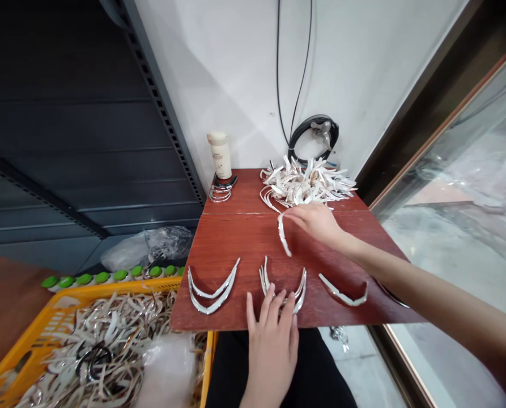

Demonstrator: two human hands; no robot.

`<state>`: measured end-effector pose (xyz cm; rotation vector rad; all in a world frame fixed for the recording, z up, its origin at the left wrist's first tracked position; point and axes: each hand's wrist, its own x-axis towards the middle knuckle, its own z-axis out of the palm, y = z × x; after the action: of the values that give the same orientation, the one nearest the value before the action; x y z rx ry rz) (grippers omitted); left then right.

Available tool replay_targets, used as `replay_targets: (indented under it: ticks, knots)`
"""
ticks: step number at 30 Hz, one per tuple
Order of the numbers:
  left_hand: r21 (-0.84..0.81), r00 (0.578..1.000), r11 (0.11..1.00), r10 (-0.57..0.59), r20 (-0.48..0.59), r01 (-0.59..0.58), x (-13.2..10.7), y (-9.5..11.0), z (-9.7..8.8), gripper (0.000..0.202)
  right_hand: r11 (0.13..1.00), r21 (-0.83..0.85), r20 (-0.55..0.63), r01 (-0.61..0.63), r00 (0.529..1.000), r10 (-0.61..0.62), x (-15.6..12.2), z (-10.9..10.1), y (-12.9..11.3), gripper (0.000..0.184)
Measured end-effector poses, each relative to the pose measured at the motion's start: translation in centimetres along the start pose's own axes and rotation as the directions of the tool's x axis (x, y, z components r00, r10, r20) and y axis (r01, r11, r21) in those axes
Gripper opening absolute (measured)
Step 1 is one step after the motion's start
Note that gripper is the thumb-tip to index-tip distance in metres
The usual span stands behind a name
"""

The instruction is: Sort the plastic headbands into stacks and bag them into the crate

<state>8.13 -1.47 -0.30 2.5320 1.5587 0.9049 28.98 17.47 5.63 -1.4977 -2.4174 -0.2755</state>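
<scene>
My right hand (316, 222) pinches one end of a curved white-and-silver strip (282, 235) above the middle of the red-brown table; its other end hangs toward me. With fingers stretched out, my left hand (273, 331) rests over a group of nested curved strips (302, 289) at the front edge and partly hides them. To its left lies a pair of nested curved strips (212, 309). A single curved strip (346, 298) lies on the right. Behind my right hand is a tangled pile of similar strips (306, 184).
A white bottle (221, 156) and dark and silvery curved pieces (221, 194) stand at the table's (236, 238) back left. Coiled black cable (295, 144) sits against the wall. A yellow basket (35, 323) full of strips is at lower left, beside green-capped containers (102, 277).
</scene>
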Motion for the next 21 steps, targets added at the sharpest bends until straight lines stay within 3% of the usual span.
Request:
replay_targets:
  ticks: [2,4,6,7,9,10,11,13,14,17,21]
  knots:
    - [-0.012,1.000,1.000,0.010,-0.009,-0.010,0.0,-0.2,-0.2,0.039,0.958,0.028,0.054,0.286,0.956,-0.287,-0.3,-0.5,-0.7,0.027]
    - [-0.017,0.999,1.000,0.012,-0.032,-0.012,0.0,-0.2,0.1,0.040,0.856,0.097,0.101,0.507,0.851,-0.516,-0.6,-0.4,-1.7,0.024]
    - [-0.019,0.998,1.000,0.005,-0.063,-0.006,-0.2,-0.2,0.5,0.041,0.765,0.156,0.093,0.624,0.762,-0.641,-0.7,-0.2,-2.3,0.025]
    - [-0.021,0.997,1.000,0.001,-0.079,-0.002,-0.2,-0.2,0.8,0.041,0.762,0.154,0.069,0.628,0.763,-0.643,-0.5,0.0,-2.2,0.026]
    - [-0.022,0.994,1.000,0.002,-0.110,-0.004,-0.3,-0.2,1.1,0.041,0.883,0.071,-0.024,0.464,0.886,-0.463,0.2,0.1,-0.8,0.028]
    - [-0.018,0.993,1.000,0.010,-0.118,-0.012,-0.3,-0.3,1.1,0.041,0.955,0.019,-0.083,0.297,0.952,-0.295,0.7,0.1,0.3,0.028]
    - [-0.009,0.993,1.000,0.023,-0.119,-0.024,-0.2,-0.3,1.1,0.041,0.995,-0.023,-0.137,0.102,0.985,-0.104,1.3,0.1,1.6,0.028]
    - [0.011,0.993,0.999,0.044,-0.108,-0.043,-0.1,-0.4,1.0,0.041,0.985,-0.075,-0.141,-0.155,0.980,0.143,2.4,0.2,3.9,0.029]
    - [0.018,0.994,0.999,0.048,-0.102,-0.047,-0.1,-0.4,1.0,0.041,0.973,-0.098,-0.105,-0.210,0.974,0.200,2.8,0.4,4.7,0.029]
    - [0.014,0.993,1.000,0.029,-0.115,-0.028,-0.2,-0.4,1.3,0.042,0.954,-0.170,0.022,-0.246,0.967,0.254,3.9,1.3,5.3,0.029]
    - [0.018,0.991,1.000,0.016,-0.130,-0.014,-0.5,-0.6,1.9,0.044,0.914,-0.258,0.055,-0.314,0.939,0.339,4.8,2.5,3.6,0.019]
